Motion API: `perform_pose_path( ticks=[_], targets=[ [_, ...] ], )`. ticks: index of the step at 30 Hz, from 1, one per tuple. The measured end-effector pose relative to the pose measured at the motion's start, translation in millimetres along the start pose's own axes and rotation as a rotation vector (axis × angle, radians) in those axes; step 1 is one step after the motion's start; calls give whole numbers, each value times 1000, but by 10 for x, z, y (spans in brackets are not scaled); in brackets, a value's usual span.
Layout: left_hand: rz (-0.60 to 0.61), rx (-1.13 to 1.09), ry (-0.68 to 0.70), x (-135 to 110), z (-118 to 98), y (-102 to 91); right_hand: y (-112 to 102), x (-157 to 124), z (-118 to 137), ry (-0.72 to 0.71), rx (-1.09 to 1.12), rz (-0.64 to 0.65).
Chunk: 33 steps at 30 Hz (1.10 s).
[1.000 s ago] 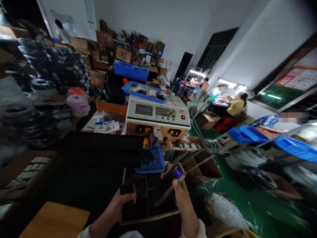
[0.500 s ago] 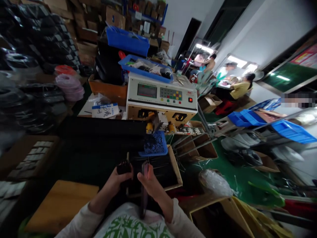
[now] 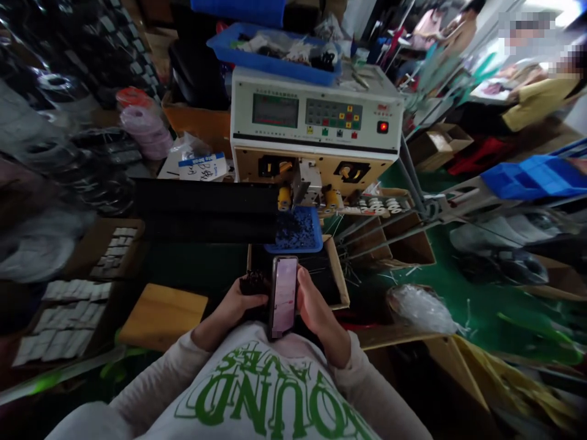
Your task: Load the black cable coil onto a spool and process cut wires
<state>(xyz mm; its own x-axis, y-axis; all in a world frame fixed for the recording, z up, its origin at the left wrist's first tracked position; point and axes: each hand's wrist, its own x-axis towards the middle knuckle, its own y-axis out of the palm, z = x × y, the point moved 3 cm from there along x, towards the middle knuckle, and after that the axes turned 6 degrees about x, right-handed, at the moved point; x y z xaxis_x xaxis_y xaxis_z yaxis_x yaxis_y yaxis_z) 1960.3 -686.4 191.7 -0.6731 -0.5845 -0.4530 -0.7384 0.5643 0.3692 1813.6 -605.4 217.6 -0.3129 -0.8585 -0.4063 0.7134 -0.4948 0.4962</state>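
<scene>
My right hand (image 3: 314, 305) is wrapped round a smartphone (image 3: 283, 296) with a lit screen, held upright close to my chest. My left hand (image 3: 238, 301) is closed on a bundle of short black pieces (image 3: 254, 283), right beside the phone. Both hands hover over a cardboard box of black parts (image 3: 338, 275). Just beyond it a small blue tray (image 3: 296, 231) of dark cut pieces sits under the outlet of a cream cutting machine (image 3: 316, 125) with a display and coloured buttons.
A long black channel (image 3: 206, 211) runs left from the machine. A wooden stool top (image 3: 160, 315) lies at my left. Boxes of white parts (image 3: 68, 315), cable coils (image 3: 50, 159) and pink spools (image 3: 147, 125) stand left. Other people work at the far right (image 3: 536, 91). A plastic bag (image 3: 419, 308) lies on the green floor.
My head has tilted down and nearer the machine. My right hand has turned the phone from edge-on to screen up and drawn it towards my chest; my left hand keeps the black bundle.
</scene>
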Motion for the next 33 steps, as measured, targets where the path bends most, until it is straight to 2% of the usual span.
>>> perform_pose_path(
  ticks=[3, 6, 12, 17, 20, 27, 29, 33],
  targets=[
    [-52, -25, -23, -6, 5, -5, -53, -30, 56, 72, 76, -5],
    [-88, -59, -43, -25, -8, -2, -141, -89, 88, 123, 59, 29],
    [-95, -129, -51, -39, 20, 32, -199, -177, 104, 35, -169, 222],
    [-106, -124, -41, -30, 45, 20, -230, -163, 46, 21, -278, 287],
    [-101, -109, -38, -31, 31, 17, -230, -125, 17, -6, -292, 248],
    [-121, -94, 1, -16, -66, 19, -130, -64, 95, -28, -325, -17],
    [-142, -81, -4, 0, -101, 6, -115, -69, 122, -10, -312, 19],
    [-158, -73, 2, 39, -176, -3, -97, -74, 156, -18, -304, 214]
  ],
)
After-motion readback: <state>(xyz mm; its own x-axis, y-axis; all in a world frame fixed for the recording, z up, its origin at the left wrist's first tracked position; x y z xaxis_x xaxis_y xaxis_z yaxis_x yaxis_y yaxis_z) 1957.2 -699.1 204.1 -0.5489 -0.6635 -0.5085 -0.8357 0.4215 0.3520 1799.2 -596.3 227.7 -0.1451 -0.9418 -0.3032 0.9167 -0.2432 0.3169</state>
